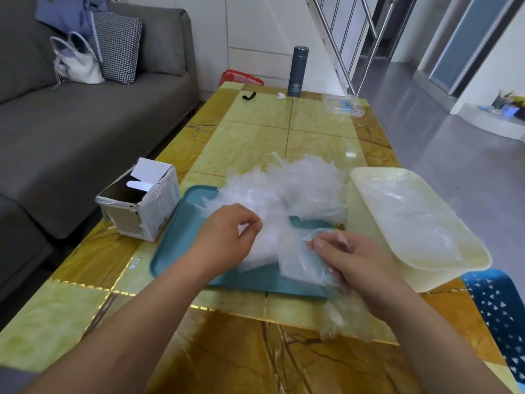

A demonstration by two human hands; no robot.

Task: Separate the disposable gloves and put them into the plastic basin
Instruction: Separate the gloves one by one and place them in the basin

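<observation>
The left hand (pixel 227 237) rests over a teal tray (pixel 181 237) on the worktop (pixel 255 129), its fingers (pixel 250 223) curled narrow and pinching the near edge of the pile of disposable gloves (pixel 298 186). The pile lies heaped across the tray's far half and spills over its back rim. The right hand (pixel 358 260) sits just beside the left, with thumb and forefinger closed on a single clear glove (pixel 298 263), which drapes over the tray's near right corner. The cream plastic basin (pixel 366 211) stands touching the tray's right side and holds a few loose gloves (pixel 412 217). An opened cardboard box (pixel 142 200) sits by the tray's left edge, and a dark flask (pixel 297 71) stands at the far end of the worktop. A grey sofa (pixel 85 123) runs along the left
</observation>
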